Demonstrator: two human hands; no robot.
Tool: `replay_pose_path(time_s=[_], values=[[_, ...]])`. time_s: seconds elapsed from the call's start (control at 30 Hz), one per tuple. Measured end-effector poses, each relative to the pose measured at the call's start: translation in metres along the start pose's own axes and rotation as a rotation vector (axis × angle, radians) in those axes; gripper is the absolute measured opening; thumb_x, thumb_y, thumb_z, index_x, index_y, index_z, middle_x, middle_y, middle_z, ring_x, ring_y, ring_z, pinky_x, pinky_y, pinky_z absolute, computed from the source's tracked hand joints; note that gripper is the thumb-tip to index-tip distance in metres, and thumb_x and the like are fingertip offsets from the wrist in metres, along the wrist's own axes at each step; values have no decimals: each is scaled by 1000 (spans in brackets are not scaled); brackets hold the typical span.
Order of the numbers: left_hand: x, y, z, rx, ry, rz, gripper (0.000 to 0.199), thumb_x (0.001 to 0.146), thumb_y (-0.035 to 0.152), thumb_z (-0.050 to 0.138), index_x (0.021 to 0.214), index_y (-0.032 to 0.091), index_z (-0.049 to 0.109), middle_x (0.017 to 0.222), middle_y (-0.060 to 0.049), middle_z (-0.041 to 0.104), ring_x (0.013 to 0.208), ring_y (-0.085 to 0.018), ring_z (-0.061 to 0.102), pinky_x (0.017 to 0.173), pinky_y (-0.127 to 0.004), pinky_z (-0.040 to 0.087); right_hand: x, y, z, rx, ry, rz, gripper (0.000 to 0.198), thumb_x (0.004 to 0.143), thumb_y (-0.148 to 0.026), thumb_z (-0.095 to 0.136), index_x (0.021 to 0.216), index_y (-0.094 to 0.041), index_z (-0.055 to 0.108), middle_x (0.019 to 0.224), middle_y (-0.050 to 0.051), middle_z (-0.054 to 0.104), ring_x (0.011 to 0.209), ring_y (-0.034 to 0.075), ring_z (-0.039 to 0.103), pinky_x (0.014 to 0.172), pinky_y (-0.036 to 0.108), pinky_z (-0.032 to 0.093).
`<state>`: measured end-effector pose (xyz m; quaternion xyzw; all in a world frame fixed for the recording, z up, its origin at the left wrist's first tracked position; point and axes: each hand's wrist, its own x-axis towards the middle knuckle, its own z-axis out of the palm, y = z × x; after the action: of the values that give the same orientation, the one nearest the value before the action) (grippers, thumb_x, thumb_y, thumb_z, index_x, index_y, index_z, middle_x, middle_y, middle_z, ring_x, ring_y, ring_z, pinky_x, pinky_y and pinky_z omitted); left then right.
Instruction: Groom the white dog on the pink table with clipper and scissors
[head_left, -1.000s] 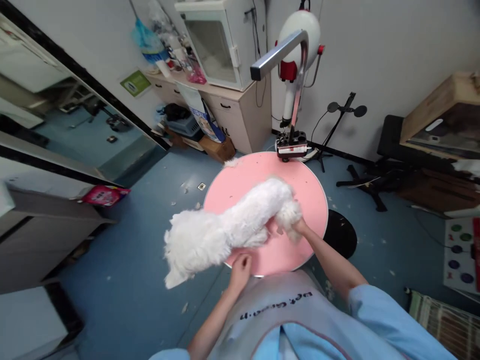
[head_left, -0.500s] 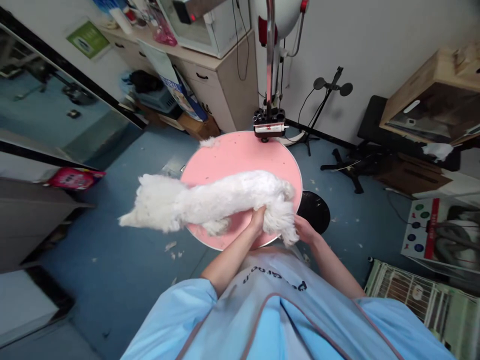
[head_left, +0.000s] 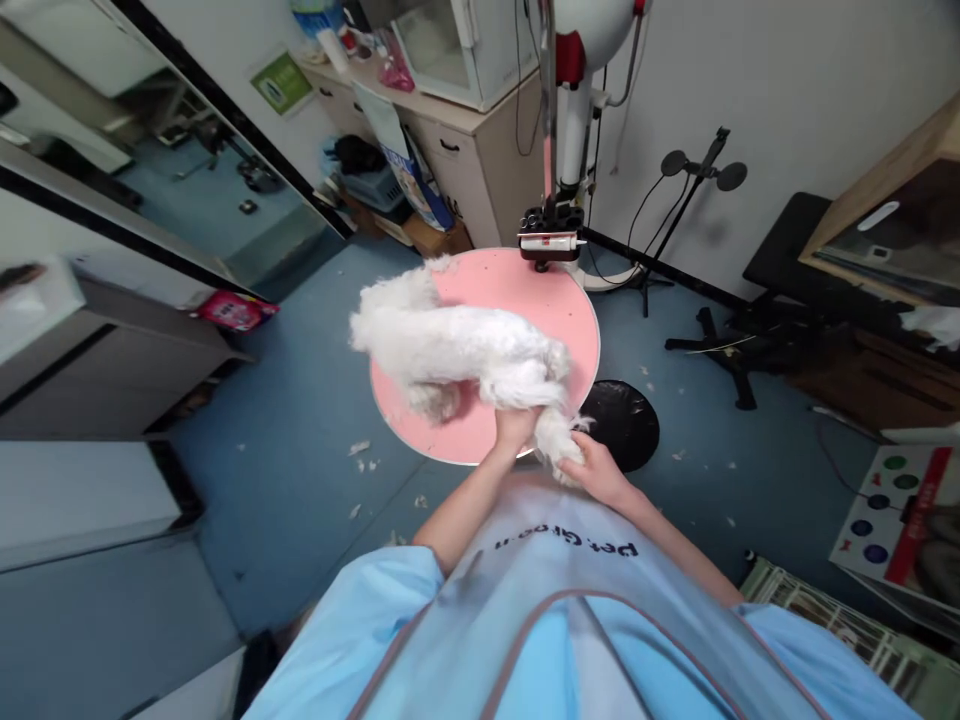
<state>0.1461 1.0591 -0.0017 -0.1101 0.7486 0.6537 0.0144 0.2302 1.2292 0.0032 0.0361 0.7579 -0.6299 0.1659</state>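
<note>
A white fluffy dog (head_left: 465,345) stands on a round pink grooming table (head_left: 517,290), its head toward the far left and its rump toward me on the right. One hind leg (head_left: 553,435) reaches past the table's near edge. My left hand (head_left: 517,428) is wrapped around the upper part of that leg; its fingertips are hidden behind the fur. Lower down, near the paw, my right hand (head_left: 598,468) grips the same leg with the thumb on top.
A metal post (head_left: 548,120) with a black tool holder (head_left: 551,235) rises at the table's far edge. A round black stool (head_left: 621,425) stands under the right side. Fur tufts (head_left: 360,447) lie on the floor. A cabinet (head_left: 450,150) stands behind.
The dog has turned its head away from the left toward the far side. Its hind leg has been drawn outward, and my right hand has closed on it lower down.
</note>
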Motion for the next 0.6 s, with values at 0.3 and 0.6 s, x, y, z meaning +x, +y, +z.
replay_pose_path(time_s=[0.3,0.6], values=[[44,15,-8,-483,-11,-217,38,73,47,76,96,18,66,111,-10,72,118,-26,62,107,-39,46,5,15,5,84,30,-15,64,74,-41,70,130,-19,49,125,13,64,113,29,62,101,47,47],[38,25,-10,-601,-199,-469,45,66,49,83,92,15,67,99,-11,75,114,-30,66,108,-43,46,3,34,10,100,-168,14,46,76,-41,66,115,-19,57,111,10,71,102,27,67,95,46,53]])
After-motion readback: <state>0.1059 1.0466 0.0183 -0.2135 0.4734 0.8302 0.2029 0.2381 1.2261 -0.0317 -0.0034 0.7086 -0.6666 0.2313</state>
